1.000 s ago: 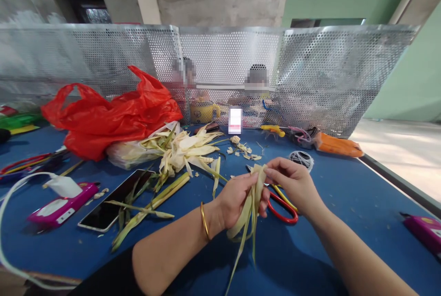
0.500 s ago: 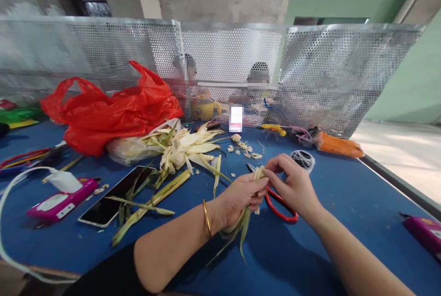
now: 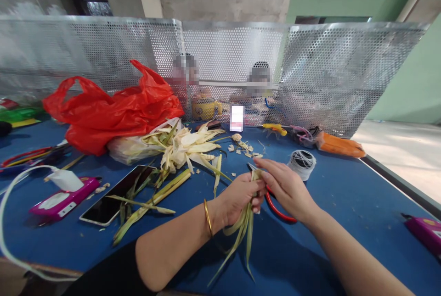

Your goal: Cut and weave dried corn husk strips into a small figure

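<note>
My left hand (image 3: 239, 197), with a gold bangle on the wrist, is closed around a bundle of pale green corn husk strips (image 3: 241, 231) that hang down from the fist. My right hand (image 3: 285, 188) meets the top of the bundle, its fingers pinched on the upper ends of the strips. Red-handled scissors (image 3: 277, 211) lie on the blue table (image 3: 344, 204) just under the right hand, partly hidden by it.
A heap of corn husks (image 3: 182, 147) and loose strips lies left of centre beside a red plastic bag (image 3: 110, 112). A phone (image 3: 113, 195), a pink device (image 3: 62, 199) with white cable, a thread spool (image 3: 302, 164) and an orange tool (image 3: 339, 145) lie around. A perforated metal screen (image 3: 310, 66) stands behind, with people beyond it.
The husk bundle has sunk lower in my left fist. My right hand has shifted from gripping the top to pinching it with straighter fingers. The view has shifted slightly.
</note>
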Available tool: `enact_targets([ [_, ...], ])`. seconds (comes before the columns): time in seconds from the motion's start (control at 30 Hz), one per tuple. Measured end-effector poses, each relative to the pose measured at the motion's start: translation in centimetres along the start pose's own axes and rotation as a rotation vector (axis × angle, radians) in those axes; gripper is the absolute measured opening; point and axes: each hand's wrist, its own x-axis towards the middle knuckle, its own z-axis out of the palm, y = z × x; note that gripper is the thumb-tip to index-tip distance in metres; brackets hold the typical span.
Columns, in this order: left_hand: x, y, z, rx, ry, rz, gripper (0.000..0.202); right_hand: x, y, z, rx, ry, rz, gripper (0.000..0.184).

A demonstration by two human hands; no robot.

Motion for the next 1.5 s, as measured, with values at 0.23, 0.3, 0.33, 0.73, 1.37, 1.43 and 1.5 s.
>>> enact_targets([
  [0.23, -0.2, 0.8, 0.0, -0.029, 0.030, 0.069, 0.023, 0.2, 0.7, -0.1, 0.323, 0.231, 0.275, 0.038],
  [0.3, -0.3, 1.1, 0.2, -0.075, 0.054, 0.138, 0.021, 0.3, 0.6, 0.4, 0.549, 0.257, 0.405, 0.041],
  [0.33, -0.4, 1.2, 0.4, -0.099, 0.062, 0.187, 0.020, 0.3, 0.3, 0.8, 0.677, 0.231, 0.448, 0.045],
  [0.73, -1.1, 1.4, 0.5, 0.197, 0.217, 0.534, 0.016, -0.3, -1.4, 3.2, 0.745, 0.068, 0.369, 0.038],
  [1.37, -0.3, 2.2, -0.1, 0.193, 0.285, 0.468, 0.026, 0.1, -1.4, 1.9, 0.855, -0.079, 0.591, 0.046],
  [1.43, -0.2, 2.5, -0.6, 0.242, 0.364, 0.487, 0.031, 0.2, -1.2, 1.9, 0.839, -0.056, 0.611, 0.049],
  [1.5, -0.1, 3.0, -1.3, 0.298, 0.483, 0.508, 0.037, 0.4, -0.9, 2.0, 0.829, -0.001, 0.638, 0.051],
])
